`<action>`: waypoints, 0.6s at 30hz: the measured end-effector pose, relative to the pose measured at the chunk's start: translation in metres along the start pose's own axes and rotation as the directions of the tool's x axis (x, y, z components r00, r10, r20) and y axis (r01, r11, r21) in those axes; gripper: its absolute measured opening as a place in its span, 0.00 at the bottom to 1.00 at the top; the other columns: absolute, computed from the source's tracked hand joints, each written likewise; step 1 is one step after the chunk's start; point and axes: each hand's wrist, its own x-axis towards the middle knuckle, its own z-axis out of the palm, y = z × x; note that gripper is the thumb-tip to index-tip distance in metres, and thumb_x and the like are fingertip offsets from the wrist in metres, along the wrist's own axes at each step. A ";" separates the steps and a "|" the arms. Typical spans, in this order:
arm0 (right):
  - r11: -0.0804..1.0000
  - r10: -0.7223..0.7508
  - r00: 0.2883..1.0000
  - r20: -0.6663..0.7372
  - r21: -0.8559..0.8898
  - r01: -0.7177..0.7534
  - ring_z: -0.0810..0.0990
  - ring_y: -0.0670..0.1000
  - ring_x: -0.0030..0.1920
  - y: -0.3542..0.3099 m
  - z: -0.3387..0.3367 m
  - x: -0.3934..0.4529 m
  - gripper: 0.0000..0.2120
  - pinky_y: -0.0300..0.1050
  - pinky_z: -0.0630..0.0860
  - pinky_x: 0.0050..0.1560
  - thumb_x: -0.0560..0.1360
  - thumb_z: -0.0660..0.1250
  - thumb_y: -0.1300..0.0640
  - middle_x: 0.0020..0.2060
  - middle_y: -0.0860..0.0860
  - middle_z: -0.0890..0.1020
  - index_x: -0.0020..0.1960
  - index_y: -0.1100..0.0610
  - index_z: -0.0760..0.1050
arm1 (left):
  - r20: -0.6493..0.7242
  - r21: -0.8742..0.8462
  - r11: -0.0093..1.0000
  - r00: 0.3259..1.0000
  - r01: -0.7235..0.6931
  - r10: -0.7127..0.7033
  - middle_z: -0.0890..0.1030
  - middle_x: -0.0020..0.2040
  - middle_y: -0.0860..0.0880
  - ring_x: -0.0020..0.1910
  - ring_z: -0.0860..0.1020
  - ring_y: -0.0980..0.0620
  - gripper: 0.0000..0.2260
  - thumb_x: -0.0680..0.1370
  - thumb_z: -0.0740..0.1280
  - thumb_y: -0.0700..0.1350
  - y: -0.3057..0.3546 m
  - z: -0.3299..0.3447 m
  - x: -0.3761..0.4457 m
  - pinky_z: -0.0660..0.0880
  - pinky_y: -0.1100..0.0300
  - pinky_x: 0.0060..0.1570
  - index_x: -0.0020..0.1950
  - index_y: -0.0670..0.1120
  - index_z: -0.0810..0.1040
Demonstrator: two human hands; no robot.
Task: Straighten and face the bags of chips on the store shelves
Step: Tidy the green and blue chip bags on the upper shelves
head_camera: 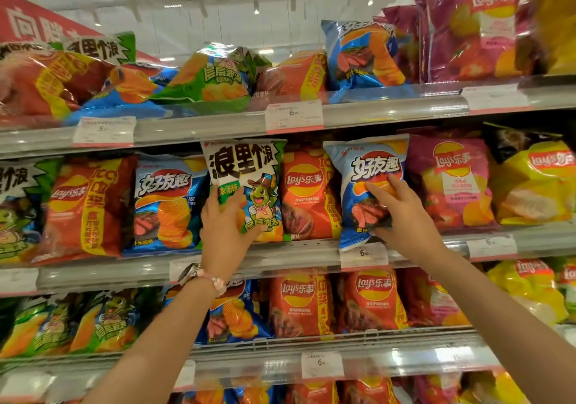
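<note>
Bags of chips on the middle shelf (255, 258) are being handled two at a time: the white-and-green turtle bag (246, 185) is grasped at its lower left by the left hand (223, 229), and the blue steak-flavour bag (367, 185) is grasped at its right side by the right hand (402, 216). Both bags stand front-out with their long axes upright; the blue one is tilted, its bottom corner overhanging the price tag (363, 254), so it is judged to need squaring back. Fingertips behind each bag are hidden, and the red Lay's bag (307, 191) between them is partly covered.
</note>
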 end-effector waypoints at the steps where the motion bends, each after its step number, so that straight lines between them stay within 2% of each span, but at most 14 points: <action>1: 1.000 -0.003 1.000 -0.011 0.016 0.003 0.54 0.60 0.75 -0.001 0.000 0.000 0.39 0.61 0.68 0.66 0.69 0.76 0.59 0.75 0.59 0.57 0.74 0.51 0.62 | -0.011 -0.019 1.000 1.000 0.005 -0.006 0.51 0.78 0.44 0.76 0.52 0.41 0.37 0.70 0.75 0.52 -0.001 -0.001 0.001 0.60 0.36 0.69 0.75 0.53 0.63; 7: 0.989 0.006 0.996 -0.090 0.150 0.007 0.56 0.58 0.75 -0.008 -0.004 -0.005 0.37 0.56 0.64 0.68 0.68 0.76 0.61 0.75 0.57 0.58 0.73 0.51 0.64 | -0.010 -0.191 0.978 0.996 0.087 -0.091 0.57 0.77 0.43 0.76 0.53 0.45 0.36 0.70 0.75 0.50 0.001 -0.019 0.007 0.56 0.46 0.72 0.75 0.52 0.64; 11: 0.974 -0.040 0.986 -0.160 0.215 0.075 0.59 0.59 0.74 -0.023 -0.013 -0.010 0.38 0.56 0.65 0.67 0.67 0.76 0.62 0.75 0.56 0.60 0.73 0.50 0.65 | 0.007 -0.206 0.975 0.996 0.087 -0.087 0.60 0.76 0.46 0.76 0.54 0.49 0.36 0.69 0.77 0.49 -0.004 -0.040 -0.003 0.57 0.49 0.71 0.74 0.53 0.65; 16: 0.961 -0.125 0.985 -0.114 0.232 0.149 0.60 0.58 0.74 -0.058 -0.007 -0.012 0.38 0.58 0.64 0.70 0.66 0.77 0.59 0.75 0.55 0.61 0.72 0.48 0.65 | -0.034 -0.180 0.980 0.995 0.088 -0.095 0.63 0.75 0.48 0.75 0.57 0.51 0.37 0.66 0.78 0.50 -0.023 -0.065 -0.027 0.59 0.51 0.69 0.73 0.55 0.66; 18: 0.961 -0.161 0.982 -0.098 0.213 0.179 0.59 0.59 0.74 -0.075 0.001 -0.011 0.37 0.58 0.62 0.71 0.67 0.77 0.57 0.75 0.56 0.61 0.72 0.48 0.65 | -0.075 -0.181 0.979 0.991 0.092 -0.107 0.66 0.72 0.51 0.72 0.61 0.52 0.39 0.66 0.78 0.49 -0.032 -0.074 -0.035 0.61 0.52 0.68 0.73 0.53 0.65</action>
